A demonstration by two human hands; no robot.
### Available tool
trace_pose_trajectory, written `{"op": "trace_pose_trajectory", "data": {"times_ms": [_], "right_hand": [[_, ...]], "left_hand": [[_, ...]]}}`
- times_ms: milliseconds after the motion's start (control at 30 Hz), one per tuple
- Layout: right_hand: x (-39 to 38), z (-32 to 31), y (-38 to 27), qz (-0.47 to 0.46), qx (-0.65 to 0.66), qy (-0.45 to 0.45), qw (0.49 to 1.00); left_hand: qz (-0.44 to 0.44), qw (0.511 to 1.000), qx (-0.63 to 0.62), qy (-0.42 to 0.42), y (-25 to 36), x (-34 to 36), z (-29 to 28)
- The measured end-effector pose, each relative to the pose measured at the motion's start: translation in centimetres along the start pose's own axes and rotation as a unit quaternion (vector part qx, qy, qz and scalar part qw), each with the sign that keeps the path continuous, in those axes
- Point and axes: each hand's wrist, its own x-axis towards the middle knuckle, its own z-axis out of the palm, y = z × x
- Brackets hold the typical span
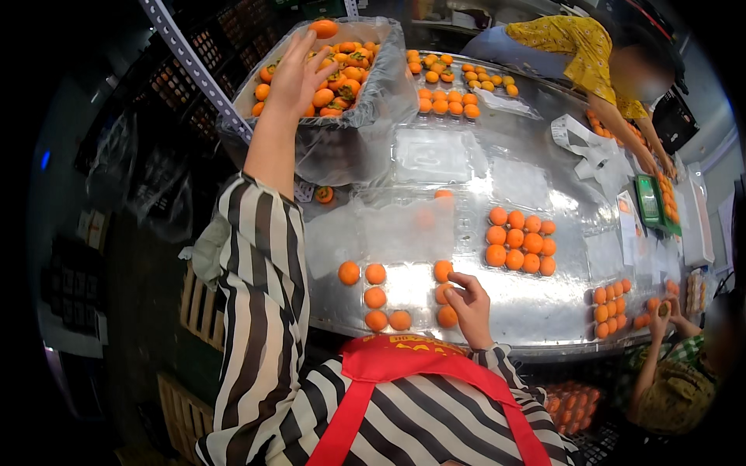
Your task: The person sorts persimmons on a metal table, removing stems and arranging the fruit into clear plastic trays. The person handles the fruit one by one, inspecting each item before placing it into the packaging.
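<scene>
My left hand (291, 81) reaches over a plastic-lined crate (396, 85) heaped with persimmons (351, 85). Its fingers are spread, and one persimmon (323, 29) shows right at the fingertips; no grip on it can be seen. Low over the table, my right hand (471, 309) has its fingers bent and closed at a persimmon (444, 293) in a clear plastic tray (420, 289). That tray, in front of me, has persimmons along its left and right sides, with bare cells between. One persimmon (349, 272) lies at its left.
A full tray of persimmons (519, 242) sits to the right, and more filled trays (448, 103) stand at the back. Clear trays (435, 154) lie between. A person in yellow (563, 46) leans over the far right; another person (676, 373) handles fruit at near right. A metal post (190, 66) rises by the crate.
</scene>
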Motion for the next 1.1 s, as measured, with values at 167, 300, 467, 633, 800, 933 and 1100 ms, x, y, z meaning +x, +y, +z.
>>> {"op": "trace_pose_trajectory", "data": {"times_ms": [167, 300, 467, 633, 800, 933, 1100], "right_hand": [[-0.4, -1.2, 0.4, 0.024, 0.01, 0.023, 0.999], [-0.9, -1.3, 0.8, 0.031, 0.018, 0.005, 0.999], [-1.0, -1.2, -0.1, 0.058, -0.049, -0.025, 0.997], [-0.7, -0.7, 1.0, 0.048, -0.011, -0.049, 0.998], [-0.7, -0.4, 0.7, 0.05, -0.033, -0.049, 0.997], [-1.3, -0.2, 0.5, 0.04, -0.024, -0.05, 0.998], [-1.6, -0.7, 1.0, 0.014, -0.074, -0.065, 0.995]], "left_hand": [[-0.088, 0.992, -0.015, -0.089, -3.8, -7.1, -0.9], [-0.187, 0.977, 0.077, -0.061, -7.2, -15.9, -2.9], [-0.246, 0.957, 0.153, -0.03, -10.3, -23.7, -6.0], [-0.299, 0.937, 0.179, 0.021, -12.1, -28.6, -8.9], [-0.299, 0.941, 0.154, 0.041, -12.4, -29.9, -8.2], [-0.284, 0.942, 0.178, 0.012, -13.0, -30.6, -7.5], [-0.296, 0.942, 0.157, 0.01, -12.8, -31.1, -6.7]]}}
